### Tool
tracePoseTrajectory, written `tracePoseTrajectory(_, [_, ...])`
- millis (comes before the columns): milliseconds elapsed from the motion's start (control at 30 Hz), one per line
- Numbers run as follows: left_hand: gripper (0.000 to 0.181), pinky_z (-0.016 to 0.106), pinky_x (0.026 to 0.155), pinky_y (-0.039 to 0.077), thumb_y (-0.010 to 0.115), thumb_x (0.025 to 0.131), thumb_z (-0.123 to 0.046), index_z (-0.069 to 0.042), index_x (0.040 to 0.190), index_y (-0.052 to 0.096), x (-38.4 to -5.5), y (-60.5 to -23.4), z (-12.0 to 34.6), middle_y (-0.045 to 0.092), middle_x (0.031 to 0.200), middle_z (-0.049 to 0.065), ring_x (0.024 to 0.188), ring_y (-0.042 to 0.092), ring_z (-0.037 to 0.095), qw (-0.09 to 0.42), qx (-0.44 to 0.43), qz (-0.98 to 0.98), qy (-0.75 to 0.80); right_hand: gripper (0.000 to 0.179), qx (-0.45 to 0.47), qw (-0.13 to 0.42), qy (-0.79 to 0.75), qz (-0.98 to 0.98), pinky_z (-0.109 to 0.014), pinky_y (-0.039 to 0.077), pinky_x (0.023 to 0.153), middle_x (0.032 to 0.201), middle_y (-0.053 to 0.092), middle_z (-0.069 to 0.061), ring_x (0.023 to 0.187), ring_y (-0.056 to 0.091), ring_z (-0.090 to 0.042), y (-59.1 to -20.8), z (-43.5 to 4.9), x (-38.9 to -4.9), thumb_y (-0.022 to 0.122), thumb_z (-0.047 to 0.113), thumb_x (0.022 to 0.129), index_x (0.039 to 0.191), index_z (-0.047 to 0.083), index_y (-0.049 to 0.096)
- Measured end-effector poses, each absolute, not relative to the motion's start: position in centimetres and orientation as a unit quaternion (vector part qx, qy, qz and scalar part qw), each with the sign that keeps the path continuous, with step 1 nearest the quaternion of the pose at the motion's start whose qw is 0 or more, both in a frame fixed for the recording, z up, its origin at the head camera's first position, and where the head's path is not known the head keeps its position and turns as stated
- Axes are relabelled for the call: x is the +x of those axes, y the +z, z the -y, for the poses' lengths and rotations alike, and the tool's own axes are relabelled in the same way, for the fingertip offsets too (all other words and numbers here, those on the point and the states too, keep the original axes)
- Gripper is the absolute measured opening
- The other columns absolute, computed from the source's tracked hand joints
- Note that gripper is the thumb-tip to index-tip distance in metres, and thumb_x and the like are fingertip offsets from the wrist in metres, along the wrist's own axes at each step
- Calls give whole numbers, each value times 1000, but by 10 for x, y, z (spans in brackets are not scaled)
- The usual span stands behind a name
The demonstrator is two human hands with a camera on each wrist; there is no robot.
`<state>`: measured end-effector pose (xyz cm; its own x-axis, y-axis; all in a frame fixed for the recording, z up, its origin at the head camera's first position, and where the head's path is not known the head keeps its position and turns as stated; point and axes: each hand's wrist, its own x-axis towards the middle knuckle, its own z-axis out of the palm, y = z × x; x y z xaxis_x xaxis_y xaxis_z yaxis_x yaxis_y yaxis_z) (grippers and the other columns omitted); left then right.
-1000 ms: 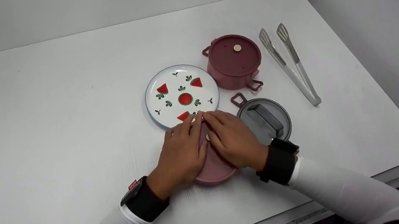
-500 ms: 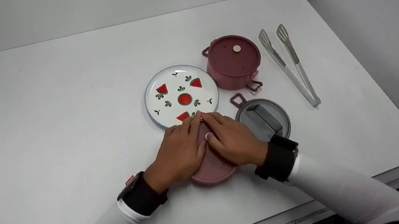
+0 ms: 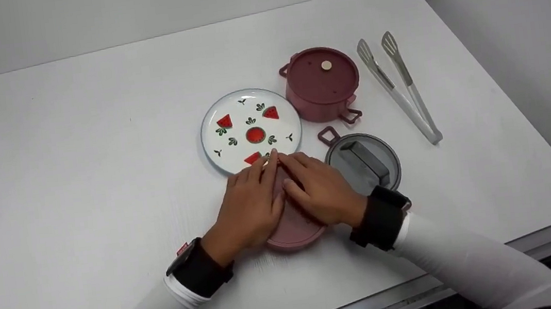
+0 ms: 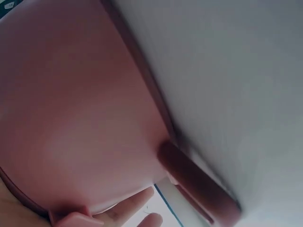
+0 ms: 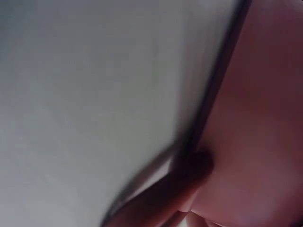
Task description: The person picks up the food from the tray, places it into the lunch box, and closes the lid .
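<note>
A pink lidded pot [image 3: 297,230] stands nearest the person, just in front of the watermelon-patterned plate [image 3: 229,113]. My left hand [image 3: 250,206] lies over the left part of its lid, and my right hand [image 3: 323,188] over the right part. Their index fingertips come together at the lid's far edge, and both thumbs rest on the lid. The lid's knob does not show. In the left wrist view, the pot's smooth wall [image 4: 90,94], a dark red side handle [image 4: 199,184] and a pink latch [image 4: 75,218] beside my fingers [image 4: 130,205] appear. The right wrist view shows another side handle [image 5: 156,198].
A second, dark-lidded pot [image 3: 324,105] stands behind, close to the plate's right edge. To the right of my hands is a grey round lid-like piece with a raised bar [image 3: 367,164]. Metal tongs [image 3: 415,102] lie spread at the far right of the white table [image 3: 75,172].
The pale knob that showed beside my right thumb is now out of sight under it. Both hands otherwise keep nearly the same place on the pot.
</note>
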<state>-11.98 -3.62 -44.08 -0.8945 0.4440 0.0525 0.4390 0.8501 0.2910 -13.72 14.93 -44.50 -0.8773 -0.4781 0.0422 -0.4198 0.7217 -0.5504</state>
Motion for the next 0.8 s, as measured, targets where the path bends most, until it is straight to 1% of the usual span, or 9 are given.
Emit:
tracePoseTrajectory(133, [65, 49, 106, 43, 37, 105, -41, -11, 160, 21, -120, -442, 37, 42, 152, 11, 133, 48, 29, 11, 228, -960, 161, 55, -243, 56, -287, -925, -44, 46, 108, 141, 54, -6, 129, 54, -23, -446, -150, -139, 42, 29, 103, 155, 14, 38])
tracePoseTrajectory(233, [66, 49, 107, 43, 37, 105, -41, -11, 161, 20, -120, -441, 37, 42, 152, 11, 134, 48, 29, 20, 228, -959, 166, 56, -245, 60, -289, -923, -44, 46, 109, 142, 53, -6, 130, 54, -23, -446, -151, -139, 42, 28, 101, 155, 14, 37])
tracePoseTrajectory(433, [65, 48, 108, 42, 37, 105, -41, -11, 161, 20, -124, -440, 35, 42, 152, 10, 135, 47, 28, 16, 227, -959, 171, 56, -243, 46, -304, -920, -43, 45, 110, 144, 52, -3, 131, 53, -20, -446, -153, -141, 43, 26, 100, 155, 17, 38])
tracePoseTrajectory(533, [65, 47, 109, 42, 35, 105, -42, -12, 161, 20, -123, -441, 35, 42, 152, 10, 135, 46, 27, 21, 226, -959, 168, 56, -242, 52, -309, -918, -44, 44, 111, 145, 52, -3, 133, 52, -20, -447, -153, -140, 43, 25, 100, 155, 18, 37])
tracePoseTrajectory(667, [64, 47, 110, 41, 37, 105, -41, -12, 160, 21, -121, -441, 35, 43, 152, 9, 136, 45, 27, 21, 222, -960, 173, 57, -241, 58, -319, -915, -44, 45, 110, 145, 52, -3, 132, 52, -20, -447, -154, -138, 44, 23, 100, 156, 19, 37])
tracePoseTrajectory(733, [64, 48, 111, 39, 37, 105, -41, -13, 160, 22, -120, -439, 36, 43, 152, 9, 137, 44, 27, 31, 221, -959, 177, 55, -237, 69, -342, -907, -44, 44, 111, 145, 52, -3, 133, 51, -20, -447, -155, -138, 44, 23, 101, 156, 19, 37])
tracePoseTrajectory(800, [63, 51, 112, 37, 38, 105, -41, -13, 160, 23, -121, -434, 40, 44, 152, 9, 140, 42, 28, 55, 217, -957, 183, 52, -232, 85, -374, -894, -44, 41, 113, 146, 52, -5, 134, 49, -20, -446, -158, -138, 44, 26, 104, 156, 19, 37])
